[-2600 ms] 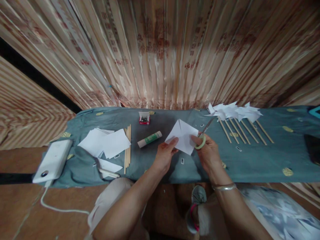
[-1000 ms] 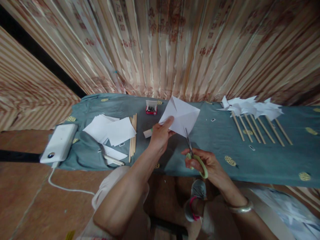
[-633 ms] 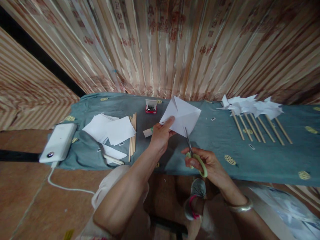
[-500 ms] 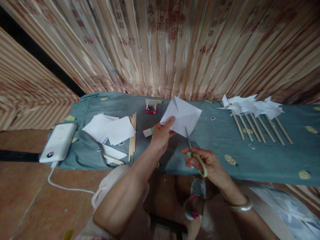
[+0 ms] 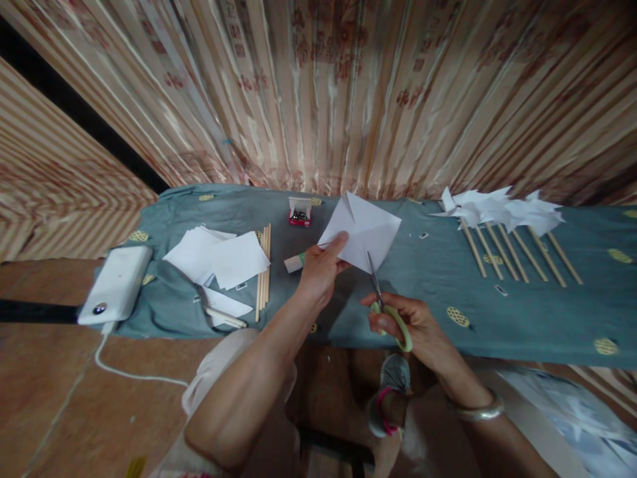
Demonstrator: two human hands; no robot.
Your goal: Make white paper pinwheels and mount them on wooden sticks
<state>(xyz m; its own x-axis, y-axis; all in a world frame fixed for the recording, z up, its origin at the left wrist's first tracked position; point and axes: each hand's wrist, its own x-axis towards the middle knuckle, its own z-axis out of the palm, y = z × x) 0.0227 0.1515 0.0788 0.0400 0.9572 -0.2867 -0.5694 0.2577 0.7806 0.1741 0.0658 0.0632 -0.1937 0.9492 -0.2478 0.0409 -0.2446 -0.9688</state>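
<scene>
My left hand [image 5: 322, 267] pinches a square sheet of white paper [image 5: 373, 229] at its left side, thumb on top. The sheet shows crease lines and a slit near its upper corner. My right hand [image 5: 405, 320] grips scissors [image 5: 402, 335] with pale green handles. Their blades reach the sheet's lower corner, where they appear closed or nearly so. Just behind my left hand lies a small white and green eraser-like block [image 5: 294, 263]. A small red box [image 5: 300, 212] with dark metal pieces inside stands open beyond it.
White paper sheets [image 5: 239, 259] and several wooden sticks [image 5: 263, 275] lie at left, with a knife-like tool [image 5: 223, 316] near the edge. A white power bank [image 5: 117, 284] with a cable sits at the far left. Paper pinwheels [image 5: 530, 211] on sticks line the right of the cloth-covered table [image 5: 428, 279].
Almost nothing differs. Both hands, the paper and the scissors keep the same position; the view has shifted very slightly.
</scene>
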